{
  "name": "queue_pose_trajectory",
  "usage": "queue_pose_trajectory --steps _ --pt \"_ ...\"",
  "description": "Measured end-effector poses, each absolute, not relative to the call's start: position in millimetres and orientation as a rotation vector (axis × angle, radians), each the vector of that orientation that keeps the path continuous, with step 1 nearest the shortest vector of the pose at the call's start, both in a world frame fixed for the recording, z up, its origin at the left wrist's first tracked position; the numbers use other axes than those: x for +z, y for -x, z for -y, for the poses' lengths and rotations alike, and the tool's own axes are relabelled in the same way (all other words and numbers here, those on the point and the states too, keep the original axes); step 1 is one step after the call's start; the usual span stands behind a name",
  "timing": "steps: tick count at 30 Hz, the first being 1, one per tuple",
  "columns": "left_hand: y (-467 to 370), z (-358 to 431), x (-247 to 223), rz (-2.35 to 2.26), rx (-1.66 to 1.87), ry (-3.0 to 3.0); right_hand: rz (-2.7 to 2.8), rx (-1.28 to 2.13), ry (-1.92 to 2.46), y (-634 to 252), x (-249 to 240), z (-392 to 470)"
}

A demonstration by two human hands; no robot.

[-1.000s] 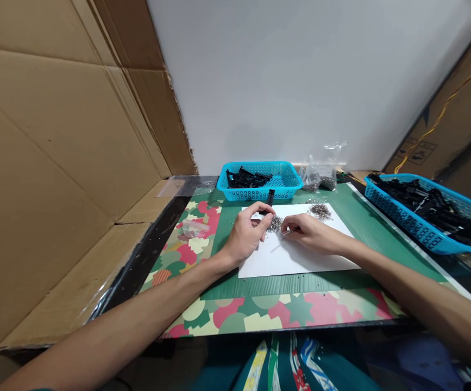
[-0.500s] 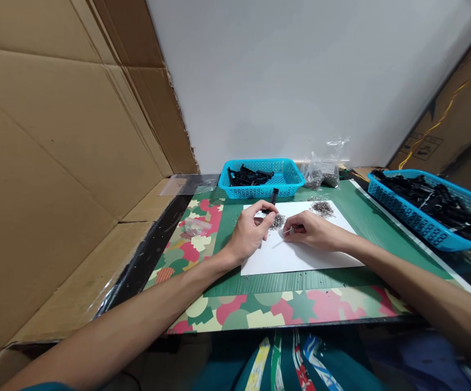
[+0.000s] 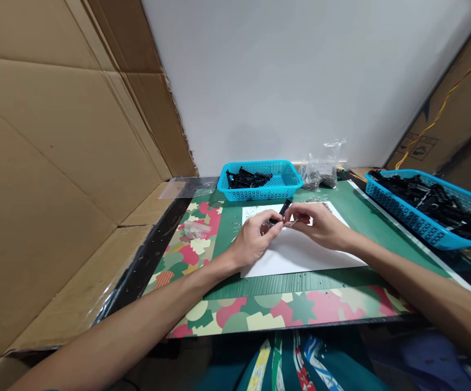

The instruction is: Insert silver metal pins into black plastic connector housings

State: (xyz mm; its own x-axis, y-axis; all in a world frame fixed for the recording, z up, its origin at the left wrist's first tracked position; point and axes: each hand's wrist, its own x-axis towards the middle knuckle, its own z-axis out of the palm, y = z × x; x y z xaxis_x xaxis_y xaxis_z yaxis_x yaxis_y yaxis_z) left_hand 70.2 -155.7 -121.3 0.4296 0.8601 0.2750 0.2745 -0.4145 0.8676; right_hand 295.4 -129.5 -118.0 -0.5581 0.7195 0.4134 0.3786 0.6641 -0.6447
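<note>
My left hand point(image 3: 255, 237) is closed on a slim black plastic part point(image 3: 285, 207), which sticks up past the fingertips. Right beside it, my right hand point(image 3: 319, 222) pinches a thin, light-coloured pin-like tool point(image 3: 293, 223); its fingertips meet the black part and the left fingers. Both hands are over a white sheet point(image 3: 300, 255). Small metal bits point(image 3: 252, 210) are scattered on the sheet, and a pile of them is mostly hidden behind the hands.
A blue basket point(image 3: 259, 194) with black parts stands at the back, next to clear bags point(image 3: 328, 175) of small pieces. Another blue basket point(image 3: 426, 228), heaped with black parts, is at the right. A small plastic bag point(image 3: 196, 229) lies left. Cardboard point(image 3: 48, 163) walls the left side.
My right hand has risen slightly from the sheet to the black part, bringing the thin tool with it. My left hand has shifted a little right, and the black part now leans right.
</note>
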Motion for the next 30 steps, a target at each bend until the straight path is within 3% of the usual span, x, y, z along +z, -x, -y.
queue_pose_trajectory --steps 9,22,30 --pt "-68.4 154.2 -123.5 -0.917 0.976 -1.834 2.141 0.304 0.954 -292.1 -123.6 133.1" --pt "-64.8 154.6 -125.4 -0.889 0.885 -1.738 2.276 0.137 0.862 -292.7 -133.8 133.0" --pt "-67.6 156.5 -122.3 -0.956 0.958 -1.769 2.204 0.297 0.934 -289.5 -129.9 134.4"
